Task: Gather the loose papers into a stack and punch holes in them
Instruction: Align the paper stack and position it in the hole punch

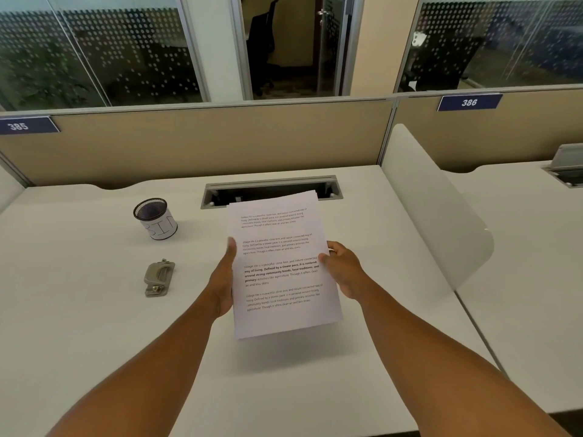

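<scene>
A stack of white printed papers is held up above the white desk, roughly at its middle. My left hand grips the stack's left edge, thumb on the top sheet. My right hand grips the right edge, thumb on the front and fingers behind. The sheets' edges look nearly aligned. A grey metal hole punch lies on the desk to the left of the papers, untouched.
A black mesh cup with a white label stands at the back left. An open cable slot runs behind the papers. A white divider panel borders the desk on the right, a beige partition at the back.
</scene>
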